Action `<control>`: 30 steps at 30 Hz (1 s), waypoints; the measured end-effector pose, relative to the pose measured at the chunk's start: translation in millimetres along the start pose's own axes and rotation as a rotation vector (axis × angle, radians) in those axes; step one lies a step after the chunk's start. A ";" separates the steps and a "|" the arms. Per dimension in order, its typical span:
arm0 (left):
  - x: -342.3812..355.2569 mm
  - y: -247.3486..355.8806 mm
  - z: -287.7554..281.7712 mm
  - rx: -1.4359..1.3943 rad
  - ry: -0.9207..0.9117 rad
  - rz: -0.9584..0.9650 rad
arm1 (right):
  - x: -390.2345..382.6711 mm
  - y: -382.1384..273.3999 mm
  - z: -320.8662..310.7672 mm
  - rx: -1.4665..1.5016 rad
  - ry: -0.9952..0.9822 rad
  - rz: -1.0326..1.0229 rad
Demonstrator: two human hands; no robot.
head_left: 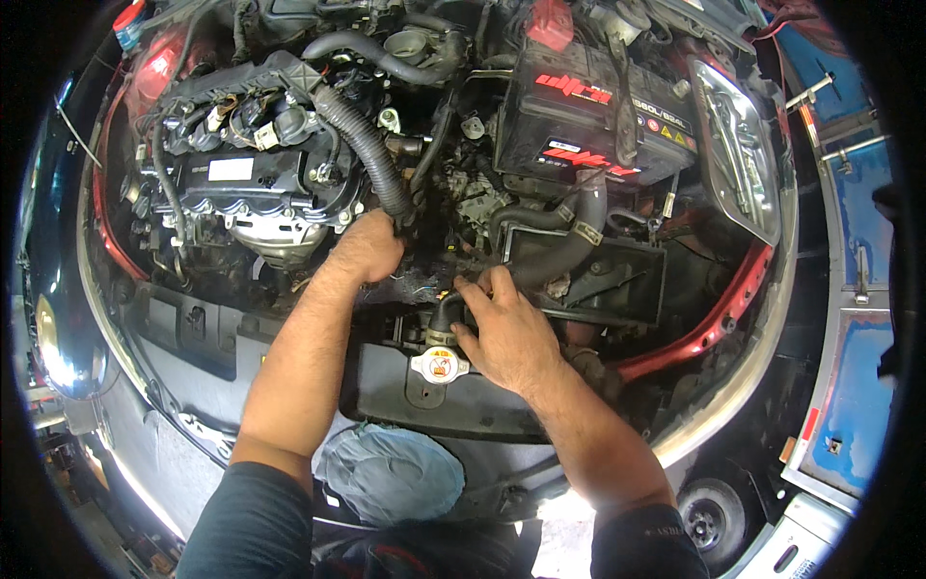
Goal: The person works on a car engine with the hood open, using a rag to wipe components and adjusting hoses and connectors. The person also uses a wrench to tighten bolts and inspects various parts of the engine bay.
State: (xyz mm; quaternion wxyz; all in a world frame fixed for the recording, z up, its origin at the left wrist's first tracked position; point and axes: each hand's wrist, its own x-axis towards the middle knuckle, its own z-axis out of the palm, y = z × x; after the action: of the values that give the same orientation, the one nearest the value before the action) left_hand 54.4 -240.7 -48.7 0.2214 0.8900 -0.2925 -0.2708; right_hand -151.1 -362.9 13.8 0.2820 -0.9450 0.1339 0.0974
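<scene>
My left hand [369, 247] is closed and reaches down into the gap beside the engine, at the lower end of a ribbed black air hose [362, 140]. Its fingertips are hidden, so what they hold cannot be made out. To the right, my right hand [511, 336] bends over a thick black radiator hose [447, 314], fingers curled on its far side and thumb on the near side. Just below the thumb sits a silver radiator cap [440, 366] with a round label. The black engine cover [275, 174] lies left of the hands.
A black car battery [598, 116] stands at the back right. Beside it, a metal tray [738, 154] holds several wrenches. An open black box [617, 280] lies below the battery. A blue-grey cloth [389, 473] rests on the front edge. Blue cabinets [849, 386] stand at far right.
</scene>
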 end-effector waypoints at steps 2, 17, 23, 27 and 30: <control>0.3 5.0 -8.6 -0.005 -0.089 0.014 | 0.2 -0.5 -1.4 0.013 0.004 0.004; -15.2 18.3 -21.5 -0.116 -0.140 0.126 | 41.6 21.6 -14.4 0.543 0.244 0.012; -20.2 23.5 -27.9 -0.031 -0.178 0.008 | 207.9 49.1 -15.0 0.908 0.357 0.218; -22.8 25.0 -37.4 0.001 -0.225 0.041 | 287.9 61.0 -9.4 0.341 0.787 0.117; -22.0 22.9 -41.2 0.017 -0.241 0.075 | 310.6 65.0 -17.9 1.128 0.768 0.355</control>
State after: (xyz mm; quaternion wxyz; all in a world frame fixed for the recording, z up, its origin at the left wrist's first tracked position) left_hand 55.4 -233.6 2.9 0.1870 0.8414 -0.3523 -0.3646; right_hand 124.3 -486.8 -85.0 0.6416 -0.5862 0.4060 -0.2828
